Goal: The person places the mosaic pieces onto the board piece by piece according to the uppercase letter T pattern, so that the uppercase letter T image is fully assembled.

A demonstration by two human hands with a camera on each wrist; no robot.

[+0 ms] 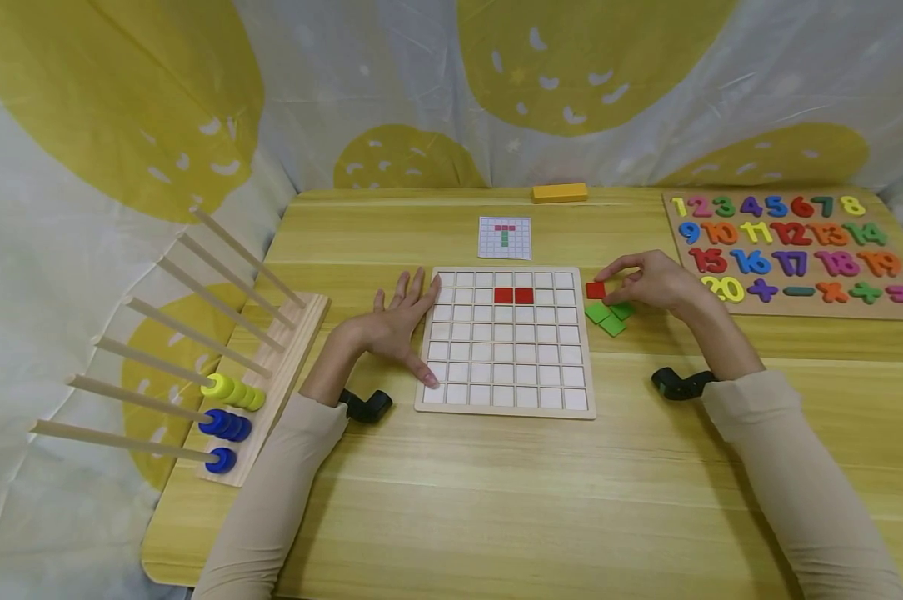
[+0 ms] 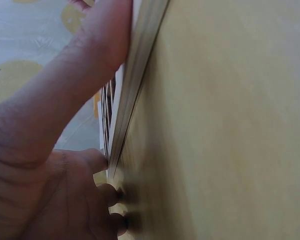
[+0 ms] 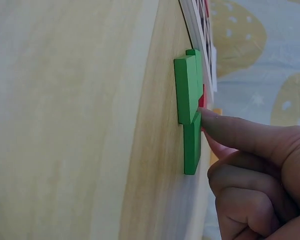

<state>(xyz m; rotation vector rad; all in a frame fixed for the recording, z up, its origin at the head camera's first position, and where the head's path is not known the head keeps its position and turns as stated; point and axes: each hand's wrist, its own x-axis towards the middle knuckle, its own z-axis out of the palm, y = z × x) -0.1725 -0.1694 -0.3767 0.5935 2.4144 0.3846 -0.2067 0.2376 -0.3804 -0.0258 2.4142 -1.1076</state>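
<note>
A wooden grid board lies flat, with two red square tiles side by side in its second row. My left hand rests at the board's left edge, fingers spread, with the thumb and a fingertip touching the frame. Just beyond the right edge, my right hand pinches a loose red tile between thumb and index finger. Several green tiles lie right beside that tile, close under the thumb. In the right wrist view the red tile is mostly hidden behind the green ones.
A small pattern card showing a red and green T lies behind the board. Farther back is a yellow-orange block. A number board occupies the right side; a pegged stand with yellow and blue beads is at left.
</note>
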